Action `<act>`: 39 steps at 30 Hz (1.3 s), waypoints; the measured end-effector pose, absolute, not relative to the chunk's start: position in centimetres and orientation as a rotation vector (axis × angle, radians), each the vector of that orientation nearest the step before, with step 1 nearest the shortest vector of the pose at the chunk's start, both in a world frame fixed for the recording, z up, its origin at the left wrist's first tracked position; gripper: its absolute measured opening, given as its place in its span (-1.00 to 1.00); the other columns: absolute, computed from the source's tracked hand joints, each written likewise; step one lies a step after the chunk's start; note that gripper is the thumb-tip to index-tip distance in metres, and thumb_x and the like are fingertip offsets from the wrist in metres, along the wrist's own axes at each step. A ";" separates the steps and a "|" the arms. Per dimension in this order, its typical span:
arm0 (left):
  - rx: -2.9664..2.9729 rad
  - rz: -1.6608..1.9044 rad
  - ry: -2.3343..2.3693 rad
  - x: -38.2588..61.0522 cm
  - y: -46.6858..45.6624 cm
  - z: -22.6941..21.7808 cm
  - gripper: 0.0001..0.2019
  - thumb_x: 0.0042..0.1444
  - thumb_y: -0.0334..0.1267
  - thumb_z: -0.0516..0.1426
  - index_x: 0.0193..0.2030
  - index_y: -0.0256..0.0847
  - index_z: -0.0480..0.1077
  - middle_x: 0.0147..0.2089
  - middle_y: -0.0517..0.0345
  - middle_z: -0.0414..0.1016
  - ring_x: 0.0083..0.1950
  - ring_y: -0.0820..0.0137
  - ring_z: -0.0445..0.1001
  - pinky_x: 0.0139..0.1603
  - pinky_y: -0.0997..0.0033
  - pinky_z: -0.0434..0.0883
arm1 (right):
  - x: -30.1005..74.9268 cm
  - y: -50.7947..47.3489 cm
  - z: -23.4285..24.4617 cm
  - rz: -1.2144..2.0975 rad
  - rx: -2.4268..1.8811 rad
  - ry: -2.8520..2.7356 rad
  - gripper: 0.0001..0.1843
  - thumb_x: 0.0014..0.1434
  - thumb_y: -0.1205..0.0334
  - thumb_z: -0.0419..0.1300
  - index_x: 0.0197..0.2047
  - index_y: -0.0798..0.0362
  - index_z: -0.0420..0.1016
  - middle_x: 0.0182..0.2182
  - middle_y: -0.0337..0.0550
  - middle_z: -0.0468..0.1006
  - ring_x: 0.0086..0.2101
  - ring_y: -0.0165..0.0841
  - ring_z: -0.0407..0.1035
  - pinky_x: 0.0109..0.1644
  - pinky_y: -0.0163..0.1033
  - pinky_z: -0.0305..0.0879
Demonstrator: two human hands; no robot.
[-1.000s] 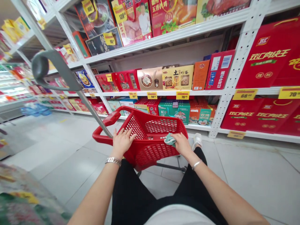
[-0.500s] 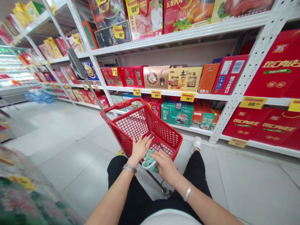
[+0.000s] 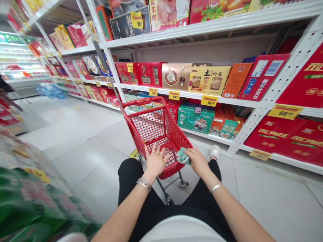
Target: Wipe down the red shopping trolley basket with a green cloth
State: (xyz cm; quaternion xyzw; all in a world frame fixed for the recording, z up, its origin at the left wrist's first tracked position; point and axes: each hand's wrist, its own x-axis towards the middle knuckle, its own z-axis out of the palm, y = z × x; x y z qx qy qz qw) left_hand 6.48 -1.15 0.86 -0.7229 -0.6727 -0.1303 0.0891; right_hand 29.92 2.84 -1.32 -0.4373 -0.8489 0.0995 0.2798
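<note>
A red plastic shopping basket on wheels stands on the floor right in front of my knees, its grey pull handle slanting up to the left. My left hand lies on the near rim of the basket with its fingers spread. My right hand is closed on a small teal cloth and presses it against the basket's near right corner. A metal watch is on my left wrist and a silver bangle on my right.
White shelving with boxed gift sets and yellow price tags runs along the right and back. A green box sits on the low shelf behind the basket. Blurred green packaging fills the lower left. Grey floor tiles stretch left.
The basket has turned and tipped back upright on its wheels. My right hand with the cloth moved from the basket's underside to its right corner. The view shifted left and up.
</note>
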 end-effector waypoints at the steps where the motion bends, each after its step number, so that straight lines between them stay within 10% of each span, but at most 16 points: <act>1: -2.158 -0.398 -2.011 6.5 -1.1 0.9 -0.47 0.40 0.10 -0.10 0.24 -0.12 0.48 0.30 -0.12 0.48 0.50 -0.07 0.15 0.46 -0.51 -0.25 | 30.4 3.7 -1.2 0.271 -1.200 -2.263 -0.34 0.08 0.65 0.02 0.13 -0.06 0.57 0.07 -0.02 0.59 0.11 -0.21 0.43 0.40 0.19 0.09; 18: -2.296 -0.344 -1.934 2.4 -1.0 1.0 -0.55 0.34 -0.01 0.07 0.27 -0.11 0.45 0.32 -0.04 0.46 0.48 -0.04 0.20 0.51 -0.43 -0.15 | 26.5 0.9 4.2 0.241 -1.430 -2.595 -0.64 0.24 0.46 0.10 0.02 0.03 0.57 -0.12 -0.02 0.59 -0.05 -0.23 0.43 0.08 -0.22 0.24; 39: -2.127 -0.433 -1.996 2.0 -2.2 0.0 -0.56 0.36 -0.05 0.00 0.25 -0.08 0.47 0.34 -0.10 0.44 0.47 -0.03 0.23 0.48 -0.47 -0.16 | 20.7 -5.3 2.9 0.187 -1.170 -2.725 -0.58 0.24 0.51 0.09 0.08 0.02 0.54 -0.11 0.01 0.60 -0.09 -0.14 0.46 0.07 -0.07 0.28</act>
